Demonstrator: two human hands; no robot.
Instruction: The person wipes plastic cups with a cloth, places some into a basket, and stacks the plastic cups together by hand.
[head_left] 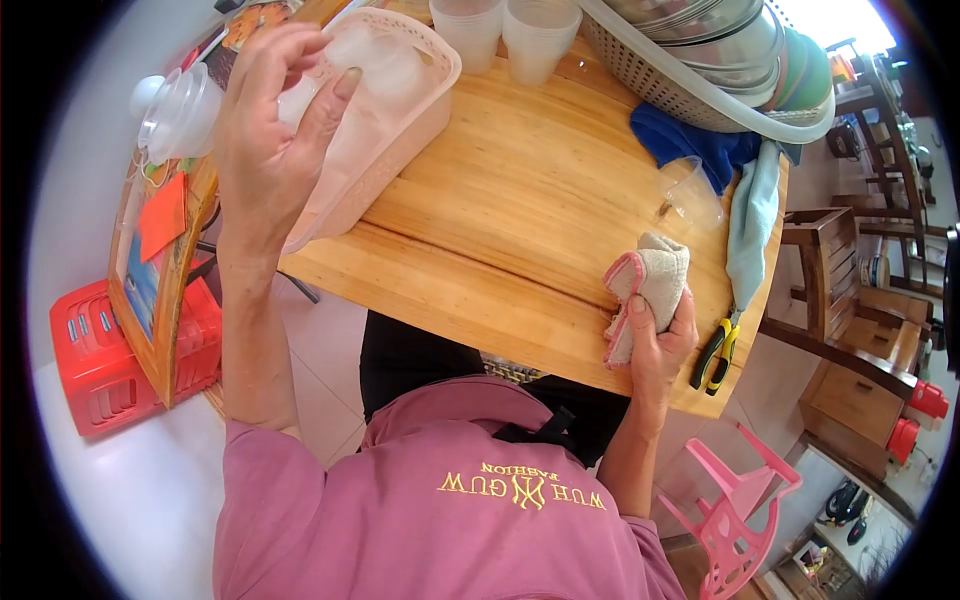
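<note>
My left hand [278, 130] is raised over the near side of a pink plastic basket [400, 140], its fingers curled and the thumb apart. Translucent plastic cups [385, 65] lie inside that basket, and part of one shows behind the gap between my thumb and fingers. At the table's front edge, my right hand [662, 345] grips a folded cream cloth [660, 270] with pink edging. Beyond the cloth, a clear plastic cup [695, 195] lies on its side. Yellow-and-black pliers [716, 355] rest right of my right hand.
Two stacks of translucent cups [540, 40] stand at the back of the wooden table [500, 170]. A grey basket [650, 70] with metal bowls sits back right, near blue cloth [690, 140] and a light blue cloth [752, 225]. A pink stool [735, 510] stands on the floor.
</note>
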